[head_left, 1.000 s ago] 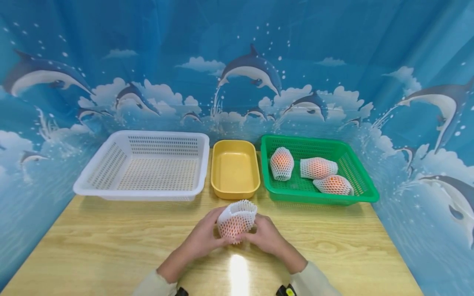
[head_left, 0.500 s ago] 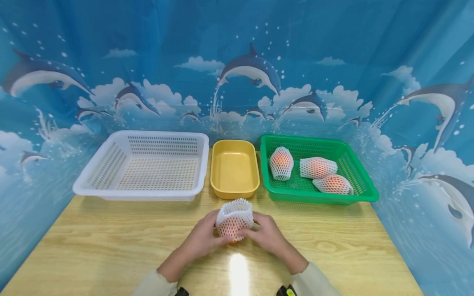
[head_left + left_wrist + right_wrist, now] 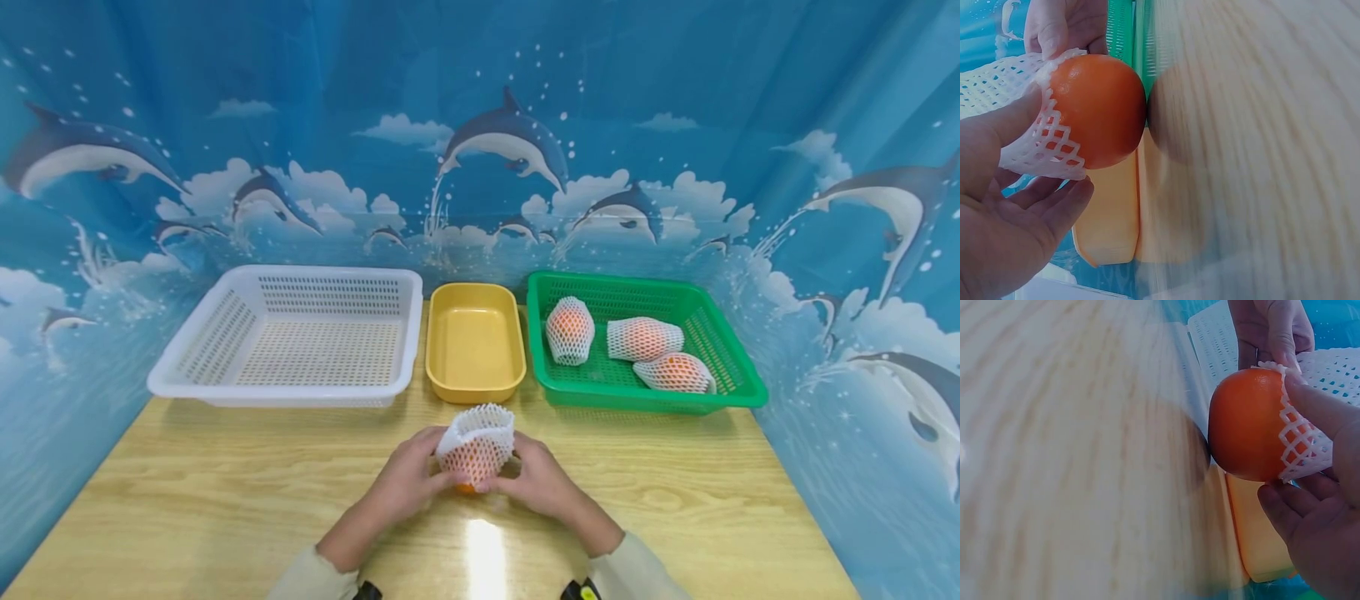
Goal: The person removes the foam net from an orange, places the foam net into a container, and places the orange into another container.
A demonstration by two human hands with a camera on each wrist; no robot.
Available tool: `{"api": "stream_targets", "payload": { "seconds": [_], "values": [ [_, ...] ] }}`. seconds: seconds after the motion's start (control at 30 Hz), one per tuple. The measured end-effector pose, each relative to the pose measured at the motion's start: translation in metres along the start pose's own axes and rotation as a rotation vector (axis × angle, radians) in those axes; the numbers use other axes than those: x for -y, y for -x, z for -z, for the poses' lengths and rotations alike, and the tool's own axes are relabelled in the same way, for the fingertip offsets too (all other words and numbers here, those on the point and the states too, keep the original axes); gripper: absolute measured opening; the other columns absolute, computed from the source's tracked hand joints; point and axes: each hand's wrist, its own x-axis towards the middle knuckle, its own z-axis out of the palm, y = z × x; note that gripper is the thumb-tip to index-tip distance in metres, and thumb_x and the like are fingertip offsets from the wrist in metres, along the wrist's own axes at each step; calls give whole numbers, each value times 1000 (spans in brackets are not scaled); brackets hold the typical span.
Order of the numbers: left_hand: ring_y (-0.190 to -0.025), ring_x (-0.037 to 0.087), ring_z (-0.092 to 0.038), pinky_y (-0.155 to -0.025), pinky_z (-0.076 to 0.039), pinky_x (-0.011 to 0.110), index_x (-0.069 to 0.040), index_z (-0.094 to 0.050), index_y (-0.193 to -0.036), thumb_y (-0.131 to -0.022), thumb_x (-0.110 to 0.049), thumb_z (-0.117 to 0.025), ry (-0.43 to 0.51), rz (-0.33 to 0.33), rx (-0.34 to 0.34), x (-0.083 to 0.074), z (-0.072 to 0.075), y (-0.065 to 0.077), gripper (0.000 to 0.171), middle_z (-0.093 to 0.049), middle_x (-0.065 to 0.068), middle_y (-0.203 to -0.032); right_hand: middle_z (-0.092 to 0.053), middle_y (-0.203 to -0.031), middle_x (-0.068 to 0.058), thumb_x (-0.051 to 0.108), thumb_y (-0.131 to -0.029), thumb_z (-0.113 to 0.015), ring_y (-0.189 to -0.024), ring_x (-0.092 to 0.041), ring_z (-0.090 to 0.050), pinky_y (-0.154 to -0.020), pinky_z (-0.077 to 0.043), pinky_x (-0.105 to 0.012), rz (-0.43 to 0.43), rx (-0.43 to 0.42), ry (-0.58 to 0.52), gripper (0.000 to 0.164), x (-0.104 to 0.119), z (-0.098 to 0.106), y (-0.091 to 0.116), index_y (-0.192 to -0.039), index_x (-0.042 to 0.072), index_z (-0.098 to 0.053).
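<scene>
Your left hand and right hand pinch a foam net partly off its orange; at the desk's back-right corner, a green basket holds three netted fruits.

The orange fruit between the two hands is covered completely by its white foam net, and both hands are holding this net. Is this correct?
Not completely covered: the left wrist view shows one end of the orange fruit bare, sticking out of the white foam net. The left hand and the right hand do hold the net.
</scene>
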Motion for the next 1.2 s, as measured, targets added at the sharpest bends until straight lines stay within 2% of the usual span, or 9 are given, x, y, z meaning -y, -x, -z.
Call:
{"api": "stream_targets", "payload": {
  "seconds": [0.3,0.37,0.5,0.6,0.7,0.8,0.97,1.1,1.2],
  "values": [
    [-101,23,-66,-89,-55,43,-7,-66,-117,-79,-18,-79,5,-6,-16,2,1,0,42,-69,8,-112,-63,-128,-6,35,-75,-82,-119,-24,-58,-102,-46,-43,-2,-31,-28,65,-2,0,0,-129,8,-58],
    [-104,23,-65,-90,-54,41,-7,-63,-122,-80,-19,-79,36,6,-2,2,1,-1,46,-68,8,-116,-65,-125,-6,36,-75,-82,-117,-24,-60,-101,-47,-43,8,-43,-14,63,-3,0,0,-127,7,-60],
    [-114,26,-60,-93,-53,40,-7,-53,-135,-77,-23,-82,94,20,22,1,1,-1,67,-61,10,-128,-68,-119,-7,36,-77,-80,-113,-22,-63,-99,-49,-41,27,-69,8,57,-3,0,0,-121,5,-64],
    [-119,28,-57,-95,-51,42,-8,-47,-141,-74,-26,-84,97,20,38,2,0,-2,78,-57,11,-135,-70,-114,-6,35,-77,-80,-108,-20,-65,-97,-51,-39,61,-99,39,50,-3,1,0,-115,6,-68],
    [-119,28,-57,-97,-50,44,-9,-45,-142,-73,-26,-84,90,9,52,4,-1,-1,81,-57,11,-135,-73,-107,-4,33,-77,-80,-101,-17,-68,-92,-53,-36,87,-120,53,41,-3,1,0,-108,7,-71],
    [-115,28,-59,-95,-51,44,-8,-49,-137,-74,-24,-84,80,1,56,4,-1,-1,74,-60,11,-129,-74,-102,-3,30,-78,-80,-96,-15,-69,-88,-55,-32,100,-125,38,36,-3,2,0,-104,7,-73],
    [-110,25,-61,-92,-53,42,-8,-56,-130,-76,-23,-83,57,-1,45,3,-1,-1,63,-64,9,-122,-72,-110,-6,28,-78,-80,-100,-19,-68,-88,-54,-27,65,-103,-28,42,-2,3,0,-112,5,-70],
    [-111,24,-61,-91,-54,40,-9,-55,-131,-76,-23,-83,37,-3,26,2,0,-1,63,-63,7,-124,-66,-122,-10,28,-78,-81,-105,-23,-66,-92,-52,-28,23,-74,-76,56,0,2,-1,-125,4,-62],
    [-110,25,-61,-91,-54,40,-9,-56,-131,-77,-22,-82,21,4,21,1,0,-1,62,-63,7,-124,-64,-125,-10,29,-77,-81,-107,-23,-65,-94,-51,-30,6,-59,-79,60,1,2,-1,-128,6,-59]
  ]
}}
